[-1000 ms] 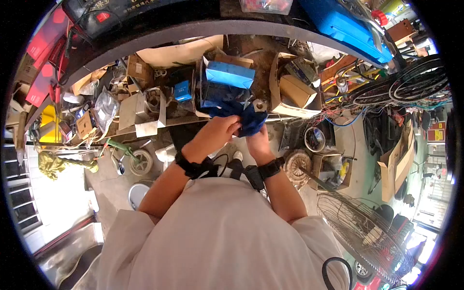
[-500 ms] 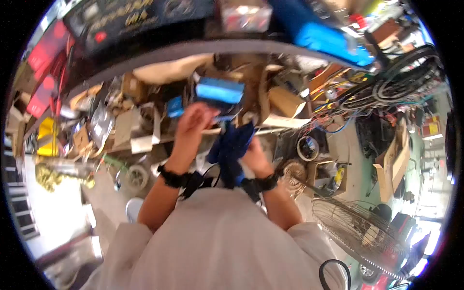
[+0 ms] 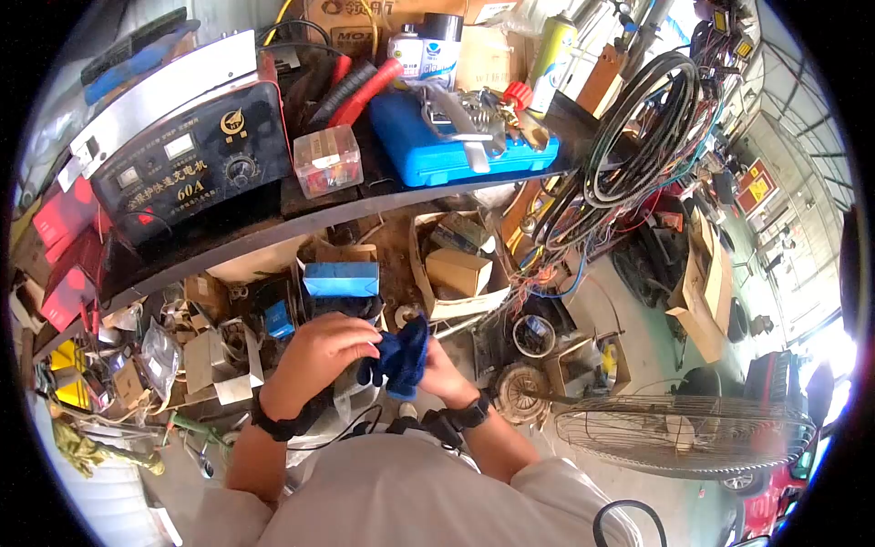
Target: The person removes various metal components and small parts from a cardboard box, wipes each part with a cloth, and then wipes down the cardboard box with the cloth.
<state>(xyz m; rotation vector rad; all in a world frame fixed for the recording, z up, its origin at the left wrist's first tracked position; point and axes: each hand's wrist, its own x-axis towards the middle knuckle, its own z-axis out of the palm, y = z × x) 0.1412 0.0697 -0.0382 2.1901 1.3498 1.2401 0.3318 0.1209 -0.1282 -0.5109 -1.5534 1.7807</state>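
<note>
In front of my chest is a dark blue fabric glove (image 3: 401, 360), bunched up, with its finger ends hanging on the left side. My left hand (image 3: 333, 354) has its fingers bent together at the glove's left edge, pinching it. On the other side my right hand (image 3: 444, 376) is closed on the glove, which hides most of its fingers. Each wrist wears a black strap. Beyond the hands, on the lower shelf, is a blue box (image 3: 341, 279).
A workbench (image 3: 301, 217) crosses ahead, bearing a charger (image 3: 196, 169), a clear plastic box (image 3: 328, 162) and a blue case (image 3: 410, 146). Cables (image 3: 629, 137) hang at its right end. A wire fan guard (image 3: 684, 424) stands at right. Open cartons (image 3: 456, 264) sit below.
My view has tilted up, bringing the benchtop into sight. My left hand has come down from the shelf boxes to the glove, and my right hand still holds the glove.
</note>
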